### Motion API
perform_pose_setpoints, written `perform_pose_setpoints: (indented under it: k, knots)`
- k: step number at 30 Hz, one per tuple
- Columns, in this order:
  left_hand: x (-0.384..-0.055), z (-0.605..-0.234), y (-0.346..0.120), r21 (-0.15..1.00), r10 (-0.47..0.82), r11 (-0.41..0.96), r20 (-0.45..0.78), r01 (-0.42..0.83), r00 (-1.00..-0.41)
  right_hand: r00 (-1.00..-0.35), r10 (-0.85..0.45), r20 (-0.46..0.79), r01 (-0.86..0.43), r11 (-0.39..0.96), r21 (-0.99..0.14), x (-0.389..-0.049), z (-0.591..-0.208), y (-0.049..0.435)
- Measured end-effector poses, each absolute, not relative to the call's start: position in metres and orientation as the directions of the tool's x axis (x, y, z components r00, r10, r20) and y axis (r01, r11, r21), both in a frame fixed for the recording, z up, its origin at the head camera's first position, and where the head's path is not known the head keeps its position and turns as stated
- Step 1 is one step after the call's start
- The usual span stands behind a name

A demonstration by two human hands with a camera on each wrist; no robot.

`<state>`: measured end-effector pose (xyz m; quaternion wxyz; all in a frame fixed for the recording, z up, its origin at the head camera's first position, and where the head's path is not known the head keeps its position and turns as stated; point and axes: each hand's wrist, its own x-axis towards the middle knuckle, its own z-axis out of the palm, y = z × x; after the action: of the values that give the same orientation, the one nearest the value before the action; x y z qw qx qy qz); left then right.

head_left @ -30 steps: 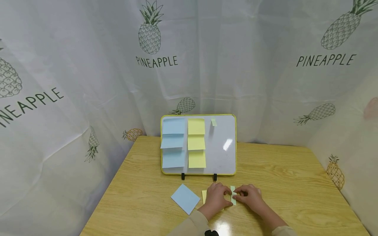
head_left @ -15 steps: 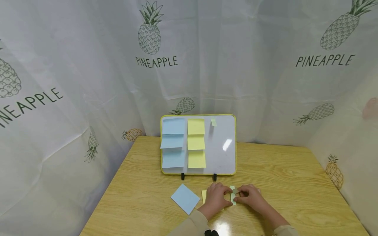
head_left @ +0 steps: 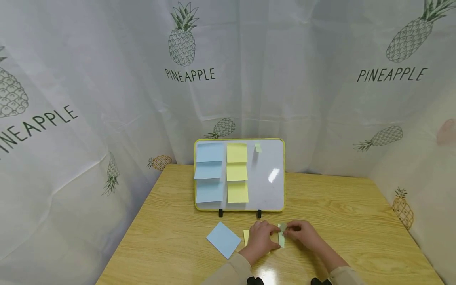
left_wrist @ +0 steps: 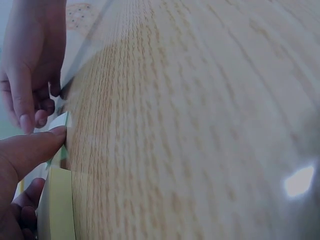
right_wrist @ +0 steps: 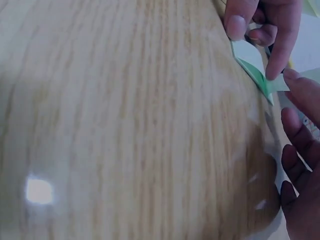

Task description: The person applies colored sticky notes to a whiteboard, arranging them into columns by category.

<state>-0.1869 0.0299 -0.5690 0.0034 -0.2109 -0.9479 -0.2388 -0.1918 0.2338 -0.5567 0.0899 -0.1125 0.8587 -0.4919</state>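
In the head view a narrow pale-green sticky-note pad [head_left: 281,240] lies on the table between my hands. My left hand [head_left: 261,237] holds it down, thumb at the near end and index finger towards the far end. My right hand [head_left: 303,233] pinches the top green sticky note [head_left: 283,227] between thumb and index finger, and that note is bent up from the pad. The right wrist view shows the pad [right_wrist: 247,55] with the raised sheet reaching my right fingers [right_wrist: 295,75]. Partly hidden under my left hand is a yellow sticky-note pad [head_left: 246,236].
Behind my hands a whiteboard [head_left: 267,190] stands on black feet, bearing a column of blue notes [head_left: 208,192], a column of yellow notes [head_left: 237,192] and one small green note [head_left: 258,148]. A blue sticky-note pad [head_left: 223,240] lies left of my hands.
My right fingers have lifted the edge of the top green note and moved slightly away from me, bending it up. The left hand has stayed in place.
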Motion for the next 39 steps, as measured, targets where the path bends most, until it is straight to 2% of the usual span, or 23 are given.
perform_pose_setpoints:
  k: [10,18,29,39]
  knots:
    - [-0.187,-0.570,0.029,0.433,0.403,0.805,0.102,0.405,-0.910,-0.979,-0.204,0.006,-0.114,0.521,-0.846,-0.201,-0.542,0.226]
    - [-0.188,-0.572,0.029,0.427,0.401,0.810,0.095,0.401,-0.911,-0.978,-0.198,0.059,-0.161,0.554,-0.817,-0.212,-0.534,0.221]
    - [-0.188,-0.571,0.030,0.453,0.409,0.795,0.092,0.404,-0.908,-0.986,-0.165,0.027,-0.113,0.539,-0.834,-0.223,-0.530,0.219]
    - [-0.187,-0.560,0.032,0.397,0.409,0.829,0.049,0.393,-0.911,-0.986,-0.163,0.037,-0.121,0.541,-0.832,-0.227,-0.530,0.220]
